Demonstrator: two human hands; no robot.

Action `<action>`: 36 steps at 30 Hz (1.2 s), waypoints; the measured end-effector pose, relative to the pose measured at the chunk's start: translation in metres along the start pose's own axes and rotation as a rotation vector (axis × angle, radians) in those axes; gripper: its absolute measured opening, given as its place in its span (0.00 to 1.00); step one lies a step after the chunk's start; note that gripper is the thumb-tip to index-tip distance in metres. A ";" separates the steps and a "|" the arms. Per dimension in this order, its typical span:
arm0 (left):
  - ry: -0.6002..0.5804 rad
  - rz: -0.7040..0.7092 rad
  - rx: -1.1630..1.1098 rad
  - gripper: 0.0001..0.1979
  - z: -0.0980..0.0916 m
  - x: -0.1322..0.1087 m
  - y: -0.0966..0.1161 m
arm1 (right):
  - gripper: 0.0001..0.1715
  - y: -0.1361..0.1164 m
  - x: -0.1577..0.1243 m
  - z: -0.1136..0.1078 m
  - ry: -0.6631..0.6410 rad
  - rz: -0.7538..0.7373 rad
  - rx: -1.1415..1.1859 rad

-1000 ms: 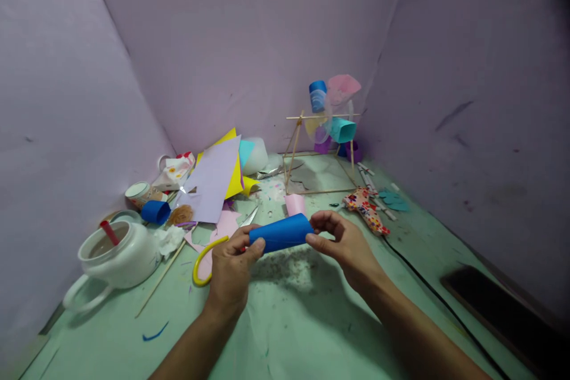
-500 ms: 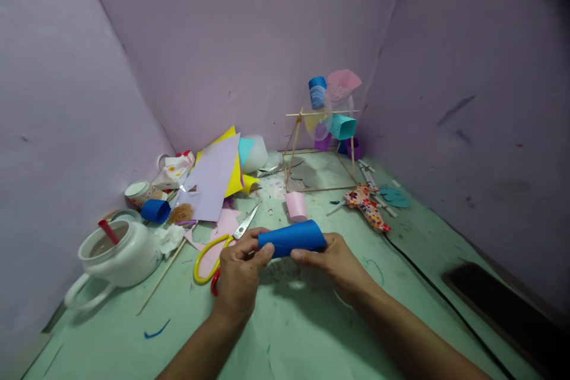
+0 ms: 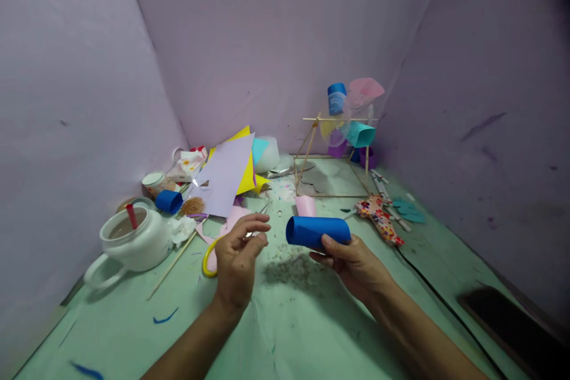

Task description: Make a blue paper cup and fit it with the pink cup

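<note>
A rolled blue paper tube [image 3: 317, 231] is held by its right end in my right hand [image 3: 356, 264], thumb in front and fingers behind. The tube's open left end faces my left hand [image 3: 240, 258], which is off it with nothing in its fingers, thumb and fingers apart. Partly hidden behind my left hand lie yellow-handled scissors [image 3: 208, 261]. Just beyond the tube stands a small pink paper cup [image 3: 306, 206]. Farther back is a stick frame [image 3: 307, 154] bearing a wheel with coloured paper cups, among them a teal cup [image 3: 361, 135].
At left stands a white pot [image 3: 136, 249] with a red stick in it, near another blue paper roll [image 3: 169, 202]. Paper sheets [image 3: 229, 172] are piled at the back. To the right lie a flower-patterned glue gun [image 3: 378, 219] with a black cord and a dark flat object [image 3: 507, 320].
My left hand has let go of the blue tube and drawn away to its left. My right hand keeps hold of the tube, now turned more level. The view has shifted slightly.
</note>
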State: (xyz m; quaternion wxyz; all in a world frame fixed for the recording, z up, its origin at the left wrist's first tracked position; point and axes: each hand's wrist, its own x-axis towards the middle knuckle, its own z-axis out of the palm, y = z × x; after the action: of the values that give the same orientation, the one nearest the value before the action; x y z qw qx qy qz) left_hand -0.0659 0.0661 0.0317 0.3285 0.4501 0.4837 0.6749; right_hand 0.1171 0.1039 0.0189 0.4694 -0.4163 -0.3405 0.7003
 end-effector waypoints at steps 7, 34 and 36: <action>0.017 -0.083 0.087 0.04 0.000 -0.001 0.009 | 0.23 0.004 0.002 -0.003 -0.021 0.011 -0.020; -0.318 -0.414 0.181 0.15 0.013 -0.008 0.010 | 0.19 0.018 0.004 -0.006 0.007 -0.177 -0.328; -0.283 -0.440 0.152 0.14 0.014 -0.009 0.009 | 0.19 0.017 0.003 -0.003 -0.009 -0.178 -0.313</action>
State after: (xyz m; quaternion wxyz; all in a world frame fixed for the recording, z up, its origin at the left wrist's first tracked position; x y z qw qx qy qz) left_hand -0.0492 0.0607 0.0390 0.4969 0.4472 0.5685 0.4795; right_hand 0.1125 0.1010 0.0020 0.4577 -0.4491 -0.4829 0.5964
